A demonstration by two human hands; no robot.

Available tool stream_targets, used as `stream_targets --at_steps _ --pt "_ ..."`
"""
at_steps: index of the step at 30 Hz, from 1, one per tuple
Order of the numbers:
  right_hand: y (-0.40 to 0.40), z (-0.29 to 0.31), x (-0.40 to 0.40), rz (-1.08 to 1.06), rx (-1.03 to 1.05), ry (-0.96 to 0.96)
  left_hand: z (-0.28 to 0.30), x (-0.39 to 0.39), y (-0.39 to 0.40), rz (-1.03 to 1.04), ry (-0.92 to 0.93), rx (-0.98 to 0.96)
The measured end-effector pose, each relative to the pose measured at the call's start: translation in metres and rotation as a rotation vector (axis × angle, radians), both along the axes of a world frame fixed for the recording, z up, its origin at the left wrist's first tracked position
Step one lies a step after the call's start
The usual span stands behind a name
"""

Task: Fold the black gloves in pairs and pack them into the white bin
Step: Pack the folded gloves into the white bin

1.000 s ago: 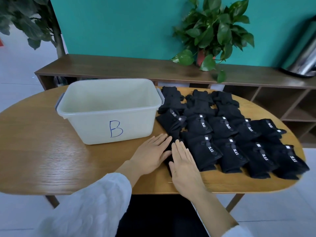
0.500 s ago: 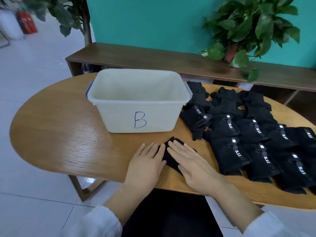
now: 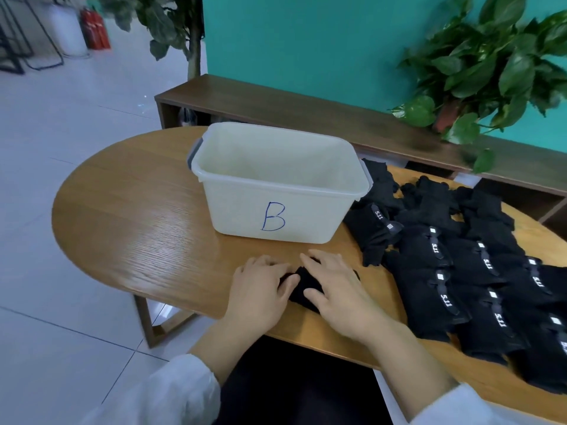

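A white bin marked "B" stands on the wooden table; no gloves show in the part of its inside that I can see. Just in front of it lies one black glove, mostly covered by my hands. My left hand curls its fingers and thumb onto the glove's left edge. My right hand lies flat over the glove's right part, fingers spread. Several black gloves with white-lettered straps lie in rows to the right of the bin.
A low brown shelf runs behind the table against the teal wall, with a potted plant on its right. Bare tabletop stretches left of the bin. Tiled floor lies to the left.
The view swung left and closer. Both hands slid the glove left, from the edge of the rows to in front of the bin. My left fingers went from flat to curled.
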State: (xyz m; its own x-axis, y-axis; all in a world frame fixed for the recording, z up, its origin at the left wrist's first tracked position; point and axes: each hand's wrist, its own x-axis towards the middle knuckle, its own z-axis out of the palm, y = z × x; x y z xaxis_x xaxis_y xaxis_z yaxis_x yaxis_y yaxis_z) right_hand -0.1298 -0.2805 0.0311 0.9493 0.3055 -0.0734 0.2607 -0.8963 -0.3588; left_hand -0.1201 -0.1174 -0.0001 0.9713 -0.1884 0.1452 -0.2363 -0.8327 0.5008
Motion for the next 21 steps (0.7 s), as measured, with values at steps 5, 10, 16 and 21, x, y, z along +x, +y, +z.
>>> stream_targets --at_steps 5,10,16,21 --pt "-0.004 -0.013 0.010 -0.019 -0.050 0.074 -0.005 -0.002 -0.006 -0.014 0.046 0.080" --pt "-0.008 -0.014 0.017 0.020 -0.072 0.083 -0.005 -0.004 -0.010 -0.020 0.067 0.032" --pt "-0.005 -0.006 0.021 0.061 -0.069 0.079 -0.009 -0.010 -0.011 -0.033 0.029 -0.037" --pt "-0.005 -0.002 0.023 0.071 -0.070 0.092 -0.015 -0.014 -0.012 -0.026 -0.014 -0.100"
